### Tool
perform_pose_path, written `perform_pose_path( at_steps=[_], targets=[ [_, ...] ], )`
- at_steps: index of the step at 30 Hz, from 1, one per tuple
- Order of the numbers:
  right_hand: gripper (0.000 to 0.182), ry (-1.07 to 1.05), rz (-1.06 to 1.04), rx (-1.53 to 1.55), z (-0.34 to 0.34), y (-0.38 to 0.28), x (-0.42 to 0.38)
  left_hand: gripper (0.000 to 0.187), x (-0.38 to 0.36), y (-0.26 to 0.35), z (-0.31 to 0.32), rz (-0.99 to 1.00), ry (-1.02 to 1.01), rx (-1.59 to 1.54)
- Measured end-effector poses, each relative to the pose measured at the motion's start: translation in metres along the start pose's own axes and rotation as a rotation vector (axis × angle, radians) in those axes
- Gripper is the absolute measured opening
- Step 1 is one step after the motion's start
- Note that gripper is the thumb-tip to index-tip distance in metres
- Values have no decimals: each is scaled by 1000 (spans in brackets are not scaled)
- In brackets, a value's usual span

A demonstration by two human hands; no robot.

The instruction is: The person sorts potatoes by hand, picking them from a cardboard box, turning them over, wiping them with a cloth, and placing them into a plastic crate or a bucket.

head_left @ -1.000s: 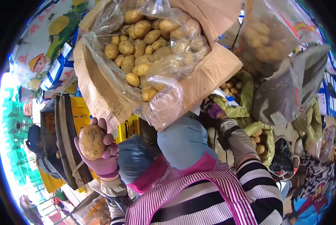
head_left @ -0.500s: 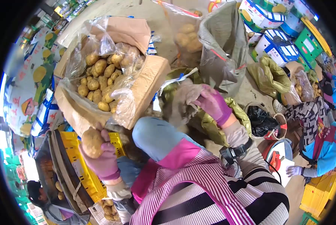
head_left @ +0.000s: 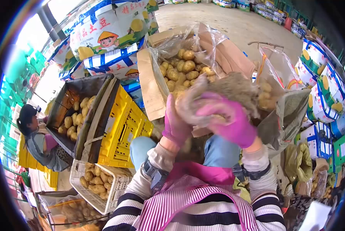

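Note:
Both my hands, in pink-purple gloves, are close together above my knees, in front of an open carton. My right hand is closed on a grey-brown rag, blurred by motion. My left hand is at the rag's left side, thumb up, around the potato it carried; the rag and blur hide most of that potato. Just beyond the hands, the cardboard carton, lined with clear plastic, holds many potatoes.
Left of me, a dark-lined bin of potatoes rests by yellow crates, above a white basket of potatoes. Printed potato boxes are stacked behind. A grey sack stands right. Another person works at far left.
My left hand has brought the potato inward, and my right hand has brought the rag up to meet it. The view has swung left.

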State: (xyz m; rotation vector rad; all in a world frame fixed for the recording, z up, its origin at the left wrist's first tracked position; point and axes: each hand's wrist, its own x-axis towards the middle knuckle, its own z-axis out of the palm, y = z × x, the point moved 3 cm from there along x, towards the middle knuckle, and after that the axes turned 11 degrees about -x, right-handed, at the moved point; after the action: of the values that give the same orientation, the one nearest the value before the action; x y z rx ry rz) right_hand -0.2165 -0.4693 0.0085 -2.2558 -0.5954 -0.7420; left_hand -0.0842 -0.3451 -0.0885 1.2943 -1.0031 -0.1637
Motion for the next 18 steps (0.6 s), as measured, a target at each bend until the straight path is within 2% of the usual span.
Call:
perform_pose_path(
  at_steps=[2,3,4,5,6,9,10,13,14,15,16,18],
  targets=[
    [34,170,62,-497,27,7,18,53,1,12,13,-169,65,-512],
    [34,257,119,-533,34,16,20,52,2,19,20,-242,130,-759],
    [34,341,179,-563,41,24,22,52,-8,-28,19,-302,168,-800],
    [35,420,255,-378,43,41,22,51,-6,-41,17,-109,47,-167],
    [37,501,336,-190,47,57,19,51,-5,-53,15,98,65,475],
    [40,464,713,295,60,111,-2,60,8,-23,12,428,12,767],
    [40,470,769,201,49,99,7,54,9,-25,10,514,2,717],
    [39,382,833,293,39,114,6,51,16,-12,10,-383,-200,-754],
    [40,434,905,366,43,110,12,50,19,-13,3,-387,-169,-807],
    [41,435,873,393,46,108,8,50,21,-15,-3,-389,-138,-860],
    [42,427,842,423,47,104,-3,54,20,-12,-10,-291,-98,-711],
    [46,358,632,327,60,97,-3,62,16,-6,-21,-105,-20,-408]
  ],
)
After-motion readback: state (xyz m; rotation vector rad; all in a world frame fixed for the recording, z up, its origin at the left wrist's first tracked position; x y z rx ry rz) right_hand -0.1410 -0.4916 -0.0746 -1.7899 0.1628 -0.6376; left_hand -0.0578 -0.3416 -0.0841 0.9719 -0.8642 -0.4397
